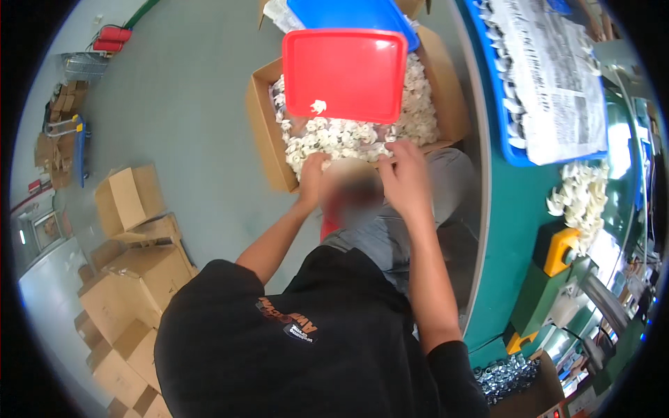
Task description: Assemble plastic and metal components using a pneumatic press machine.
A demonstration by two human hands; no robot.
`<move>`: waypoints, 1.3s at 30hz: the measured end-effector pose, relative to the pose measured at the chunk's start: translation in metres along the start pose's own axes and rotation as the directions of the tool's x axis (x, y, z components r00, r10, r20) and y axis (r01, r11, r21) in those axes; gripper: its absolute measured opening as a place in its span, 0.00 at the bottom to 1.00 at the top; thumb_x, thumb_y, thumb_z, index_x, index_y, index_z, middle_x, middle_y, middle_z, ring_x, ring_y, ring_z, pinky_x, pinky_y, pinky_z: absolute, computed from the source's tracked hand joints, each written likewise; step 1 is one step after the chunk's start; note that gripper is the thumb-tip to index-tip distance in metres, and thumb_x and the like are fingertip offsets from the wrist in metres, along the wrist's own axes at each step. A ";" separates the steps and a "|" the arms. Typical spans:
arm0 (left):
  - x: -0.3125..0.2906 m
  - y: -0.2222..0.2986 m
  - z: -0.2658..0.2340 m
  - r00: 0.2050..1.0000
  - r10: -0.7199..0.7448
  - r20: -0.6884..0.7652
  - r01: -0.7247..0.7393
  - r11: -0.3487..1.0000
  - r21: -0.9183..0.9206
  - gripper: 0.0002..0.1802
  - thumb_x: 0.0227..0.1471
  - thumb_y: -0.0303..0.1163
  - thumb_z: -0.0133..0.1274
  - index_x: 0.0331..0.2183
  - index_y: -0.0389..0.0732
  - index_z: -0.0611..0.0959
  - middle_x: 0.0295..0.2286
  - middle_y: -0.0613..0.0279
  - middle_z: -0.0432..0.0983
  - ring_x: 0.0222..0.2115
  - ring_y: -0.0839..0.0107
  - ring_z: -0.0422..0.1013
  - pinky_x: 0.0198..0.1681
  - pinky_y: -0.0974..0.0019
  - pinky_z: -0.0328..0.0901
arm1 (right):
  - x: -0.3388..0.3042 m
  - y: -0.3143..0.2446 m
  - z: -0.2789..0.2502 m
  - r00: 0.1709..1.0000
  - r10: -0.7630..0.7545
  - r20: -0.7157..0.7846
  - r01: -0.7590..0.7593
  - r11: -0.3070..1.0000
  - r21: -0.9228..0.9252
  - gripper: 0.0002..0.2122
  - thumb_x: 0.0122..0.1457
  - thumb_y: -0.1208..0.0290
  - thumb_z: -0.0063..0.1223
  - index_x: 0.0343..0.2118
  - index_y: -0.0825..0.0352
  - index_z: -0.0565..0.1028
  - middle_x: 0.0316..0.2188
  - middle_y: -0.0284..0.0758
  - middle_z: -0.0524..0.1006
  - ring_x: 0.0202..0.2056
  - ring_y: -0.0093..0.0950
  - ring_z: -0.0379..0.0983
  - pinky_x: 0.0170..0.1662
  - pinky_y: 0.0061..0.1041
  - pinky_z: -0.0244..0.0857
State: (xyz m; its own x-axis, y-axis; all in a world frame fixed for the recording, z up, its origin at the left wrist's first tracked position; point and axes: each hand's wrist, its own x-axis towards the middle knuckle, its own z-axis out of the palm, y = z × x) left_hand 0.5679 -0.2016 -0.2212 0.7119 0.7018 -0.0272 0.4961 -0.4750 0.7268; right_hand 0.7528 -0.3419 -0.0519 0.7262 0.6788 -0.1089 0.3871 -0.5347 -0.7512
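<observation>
An open cardboard carton (273, 150) full of small white curved plastic parts (333, 141) stands in front of me. My left hand (313, 178) is at the carton's near edge; its fingertips are partly hidden by a blurred patch. Across from it, my right hand (407, 175) bends its fingers close together beside the white parts; whatever lies between them is too small to make out. A red tray (345, 70) rests over the far part of the carton, with a single white part (318, 106) on its near rim. Behind it lies a blue tray (362, 14).
To my right runs a green worktable (498, 244) carrying a blue tray with newspaper (557, 90), a heap of white parts (582, 198) and a green-and-yellow machine (547, 285). Shiny metal parts (509, 376) fill a box below. Cardboard boxes (132, 292) stack up at left.
</observation>
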 end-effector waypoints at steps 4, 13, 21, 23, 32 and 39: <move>0.036 -0.057 -0.002 0.995 0.103 0.005 -0.101 0.971 0.215 0.23 0.50 0.31 0.60 0.48 0.33 0.80 0.48 0.43 0.73 0.50 0.42 0.68 0.55 0.46 0.64 | 0.028 0.073 0.106 0.938 0.127 0.323 -0.032 0.958 -0.283 0.18 0.61 0.62 0.56 0.49 0.68 0.78 0.48 0.49 0.77 0.51 0.49 0.73 0.57 0.46 0.67; 0.164 -0.068 0.016 0.990 0.000 0.142 -0.058 0.913 0.403 0.26 0.53 0.36 0.63 0.52 0.36 0.80 0.45 0.48 0.76 0.49 0.49 0.71 0.51 0.47 0.67 | 0.047 0.096 0.151 0.840 0.409 0.355 -0.227 0.861 -0.454 0.30 0.58 0.63 0.60 0.64 0.62 0.66 0.62 0.47 0.65 0.60 0.48 0.65 0.61 0.46 0.66; 0.096 -0.075 0.000 0.980 0.018 -0.196 0.004 0.994 0.109 0.13 0.53 0.32 0.61 0.40 0.35 0.81 0.38 0.48 0.75 0.42 0.48 0.70 0.48 0.49 0.65 | 0.057 0.113 0.174 0.931 0.227 0.286 -0.048 0.853 -0.519 0.41 0.52 0.64 0.65 0.70 0.53 0.59 0.70 0.47 0.51 0.71 0.56 0.46 0.66 0.52 0.57; 0.065 -0.092 0.000 0.989 -0.058 -0.137 0.081 0.982 0.172 0.15 0.53 0.33 0.61 0.39 0.35 0.81 0.44 0.45 0.73 0.47 0.45 0.68 0.51 0.48 0.64 | 0.065 0.113 0.179 0.917 0.206 0.340 0.012 0.840 -0.542 0.42 0.51 0.63 0.65 0.71 0.52 0.59 0.70 0.48 0.51 0.71 0.55 0.46 0.66 0.53 0.55; 0.044 -0.081 0.023 0.893 -0.374 0.252 0.204 0.833 0.514 0.37 0.51 0.57 0.59 0.50 0.37 0.73 0.54 0.45 0.70 0.57 0.44 0.63 0.56 0.30 0.57 | 0.045 0.108 0.215 0.685 0.313 0.658 -0.106 0.936 -0.335 0.52 0.41 0.51 0.73 0.72 0.44 0.56 0.67 0.49 0.58 0.64 0.56 0.59 0.66 0.49 0.61; 0.075 -0.097 0.004 0.652 -0.543 0.529 0.333 0.832 0.444 0.51 0.50 0.65 0.58 0.59 0.31 0.68 0.59 0.37 0.64 0.63 0.40 0.60 0.63 0.46 0.62 | 0.048 0.089 0.223 0.715 0.268 0.645 -0.024 0.932 -0.360 0.63 0.29 0.57 0.82 0.73 0.44 0.52 0.68 0.43 0.55 0.64 0.55 0.58 0.62 0.49 0.66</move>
State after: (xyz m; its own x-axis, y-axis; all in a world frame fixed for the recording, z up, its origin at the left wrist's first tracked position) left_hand 0.5754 -0.1047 -0.2963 0.4578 0.4348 -0.7755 0.8702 -0.3976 0.2908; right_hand 0.6952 -0.2446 -0.2696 0.2567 0.6671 -0.6994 0.5480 -0.6965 -0.4632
